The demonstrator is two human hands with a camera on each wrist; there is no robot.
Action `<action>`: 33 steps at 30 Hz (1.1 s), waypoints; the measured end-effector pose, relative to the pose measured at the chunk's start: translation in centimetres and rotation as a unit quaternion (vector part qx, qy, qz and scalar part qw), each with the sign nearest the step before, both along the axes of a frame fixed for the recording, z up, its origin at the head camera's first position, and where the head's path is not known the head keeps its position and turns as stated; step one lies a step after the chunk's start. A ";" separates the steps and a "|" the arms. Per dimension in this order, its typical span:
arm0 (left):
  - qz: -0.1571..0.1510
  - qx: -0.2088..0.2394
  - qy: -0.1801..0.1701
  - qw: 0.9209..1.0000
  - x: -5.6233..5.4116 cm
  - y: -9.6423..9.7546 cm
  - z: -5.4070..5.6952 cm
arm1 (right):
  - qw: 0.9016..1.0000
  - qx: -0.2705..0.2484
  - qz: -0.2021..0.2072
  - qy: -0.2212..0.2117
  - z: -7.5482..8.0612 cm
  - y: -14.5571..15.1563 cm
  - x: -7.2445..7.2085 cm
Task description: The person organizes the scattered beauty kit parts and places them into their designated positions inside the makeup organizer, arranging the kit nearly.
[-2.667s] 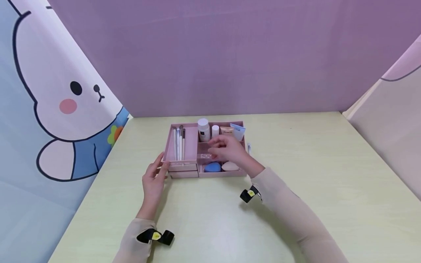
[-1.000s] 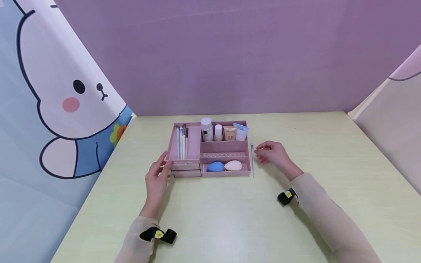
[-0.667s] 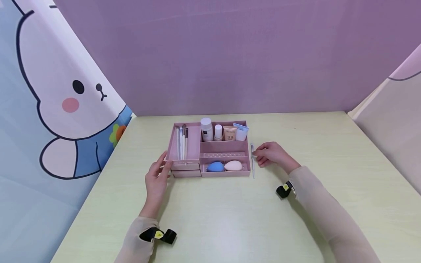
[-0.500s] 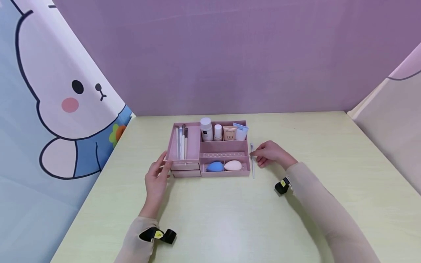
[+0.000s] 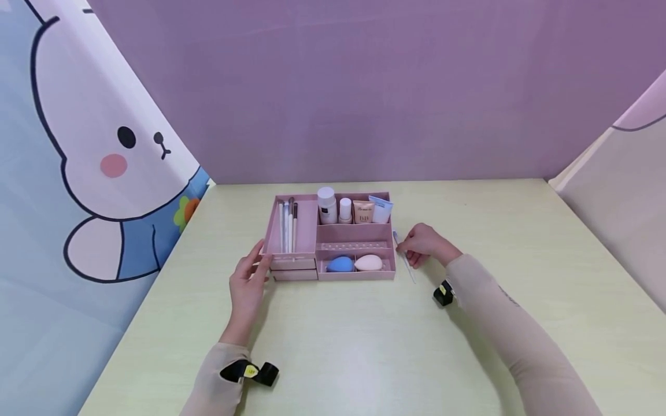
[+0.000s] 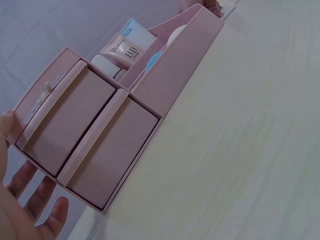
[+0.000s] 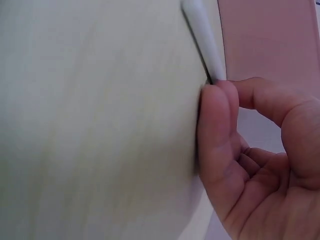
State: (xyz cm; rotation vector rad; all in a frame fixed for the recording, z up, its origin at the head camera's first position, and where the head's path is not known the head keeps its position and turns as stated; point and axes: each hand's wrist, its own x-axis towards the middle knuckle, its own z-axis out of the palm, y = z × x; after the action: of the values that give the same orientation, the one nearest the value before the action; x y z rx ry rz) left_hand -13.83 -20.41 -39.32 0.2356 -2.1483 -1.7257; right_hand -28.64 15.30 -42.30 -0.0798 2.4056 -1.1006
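A pink makeup organizer stands mid-table. My left hand rests at its front left corner, thumb at the front edge and fingers loose along the side. To the right of the organizer, my right hand pinches a slim white makeup brush between thumb and fingertips. The brush slants on the tabletop, its bluish end towards the organizer. Up close in the right wrist view, the white handle juts out past the fingertips. Several makeup brushes lie in the organizer's left tray.
Behind in the organizer stand a white bottle, a smaller white-capped bottle, a beige BB tube and a light blue tube. In front sit a blue sponge and a pale pink sponge. Two drawers face forward.
My right hand has come away from the organizer to the brush beside it and taken hold. The brush has turned from upright in view to a slant. My left hand stays put.
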 end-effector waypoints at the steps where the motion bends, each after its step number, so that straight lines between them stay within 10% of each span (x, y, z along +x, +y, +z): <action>1: 0.000 0.000 -0.002 1.000 0.0 0.0 0.0 | 1.000 0.008 0.001 0.003 -0.1 -0.1 0.0; 17: 0.002 0.002 0.003 1.000 0.1 -0.1 0.0 | 0.995 0.073 0.067 0.033 0.2 -0.7 0.5; 27: 0.004 -0.006 -0.009 1.000 0.1 0.0 -0.1 | 0.988 -0.136 0.028 -0.069 -0.1 1.9 0.4; 33: 0.003 0.008 0.000 1.000 -1.2 -1.0 -2.5 | 0.977 -0.186 0.009 -0.107 -0.4 3.2 0.3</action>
State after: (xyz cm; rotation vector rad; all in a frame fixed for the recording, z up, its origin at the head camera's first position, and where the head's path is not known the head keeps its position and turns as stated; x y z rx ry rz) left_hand -15.03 -21.38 -41.86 0.2473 -2.1328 -1.7393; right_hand -28.33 18.47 -42.65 -0.1026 1.9833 -1.4601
